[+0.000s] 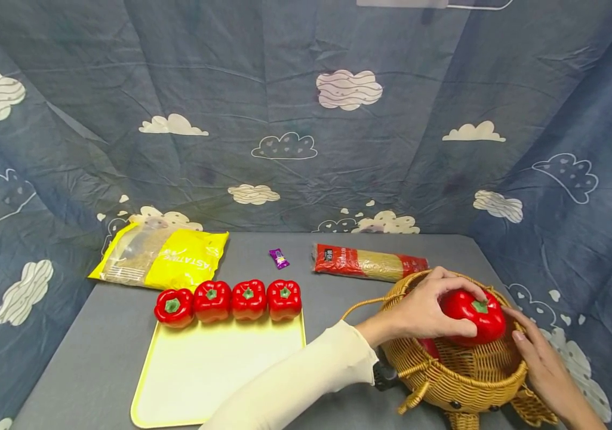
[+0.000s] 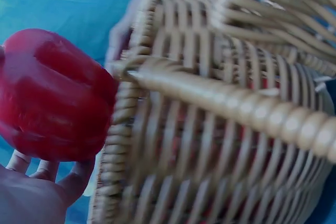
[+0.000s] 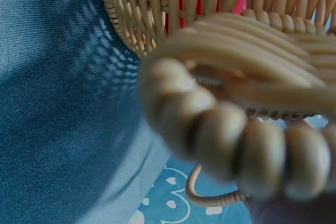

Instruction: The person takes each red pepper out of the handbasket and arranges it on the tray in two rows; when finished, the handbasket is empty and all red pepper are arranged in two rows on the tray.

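Observation:
A glossy red bell pepper (image 1: 474, 319) with a green stem is gripped between the thumb and fingers of my left hand (image 1: 429, 304), over the mouth of a wicker basket (image 1: 445, 379). The left wrist view shows the same red pepper (image 2: 55, 95) beside the woven rim (image 2: 113, 166). At the basket's right side my right hand (image 1: 544, 358) rests against the rim, thumb near the inner edge and fingers along the outside; part of it is hidden. Some red shows inside the basket, partly covered by the left hand. The right wrist view is mostly wickerwork (image 3: 236, 140).
Several red peppers (image 1: 248, 300) stand in a row along the back edge of a pale yellow tray (image 1: 220, 376). Behind them lie a yellow pasta bag (image 1: 182, 257), a small purple-wrapped candy (image 1: 279, 258) and a red-and-clear noodle packet (image 1: 370, 263). A cloud-print cloth hangs behind the table.

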### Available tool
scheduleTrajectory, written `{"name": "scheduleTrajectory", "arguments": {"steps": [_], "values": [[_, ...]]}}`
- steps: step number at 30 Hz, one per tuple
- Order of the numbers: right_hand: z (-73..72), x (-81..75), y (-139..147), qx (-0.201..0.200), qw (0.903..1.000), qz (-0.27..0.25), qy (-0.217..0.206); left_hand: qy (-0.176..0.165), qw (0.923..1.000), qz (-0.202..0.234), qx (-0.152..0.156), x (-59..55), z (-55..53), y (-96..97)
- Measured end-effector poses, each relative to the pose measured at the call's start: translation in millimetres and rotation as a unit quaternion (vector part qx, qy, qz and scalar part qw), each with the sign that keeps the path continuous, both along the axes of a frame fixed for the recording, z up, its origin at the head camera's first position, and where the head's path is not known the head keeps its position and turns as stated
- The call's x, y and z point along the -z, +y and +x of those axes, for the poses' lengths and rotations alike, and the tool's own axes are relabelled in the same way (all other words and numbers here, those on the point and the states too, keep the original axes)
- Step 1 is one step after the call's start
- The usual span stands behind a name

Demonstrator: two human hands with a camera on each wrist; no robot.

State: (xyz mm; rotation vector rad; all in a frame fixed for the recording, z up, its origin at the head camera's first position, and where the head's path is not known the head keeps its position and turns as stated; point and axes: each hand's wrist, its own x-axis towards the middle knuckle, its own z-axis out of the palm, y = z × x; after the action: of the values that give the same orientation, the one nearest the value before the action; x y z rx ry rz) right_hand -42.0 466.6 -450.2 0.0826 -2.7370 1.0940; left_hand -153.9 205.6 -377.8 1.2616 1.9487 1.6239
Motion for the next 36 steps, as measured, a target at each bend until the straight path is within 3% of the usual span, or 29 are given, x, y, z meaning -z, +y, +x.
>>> {"name": "scheduleTrajectory", "arguments": {"steps": [3, 11, 20, 29, 36], "values": [[0.0, 0.0, -1, 0.0, 1.0, 0.002, 0.005, -0.021, 0.9994, 0.027, 0.007, -5.1, -1.1, -7.7], [-0.5, -0.8, -1, -0.009, 0.9992, 0.007, 0.039, -0.035, 0.9976, 0.059, 0.007, -15.9, -0.4, -28.9], [1.2, 0.8, -1, -0.013, 0.9991, 0.002, 0.041, -0.083, 0.989, 0.121, 0.022, -10.9, 3.1, -56.1], [-0.3, -0.1, 0, -0.002, 1.0, 0.006, 0.001, -0.07, 0.9882, 0.137, -0.001, -6.7, 1.6, -92.1], [-0.8, 0.7, 1, -0.005, 0.9999, 0.009, 0.013, -0.055, 0.9892, 0.132, -0.03, -5.0, 2.1, -119.7]]}}
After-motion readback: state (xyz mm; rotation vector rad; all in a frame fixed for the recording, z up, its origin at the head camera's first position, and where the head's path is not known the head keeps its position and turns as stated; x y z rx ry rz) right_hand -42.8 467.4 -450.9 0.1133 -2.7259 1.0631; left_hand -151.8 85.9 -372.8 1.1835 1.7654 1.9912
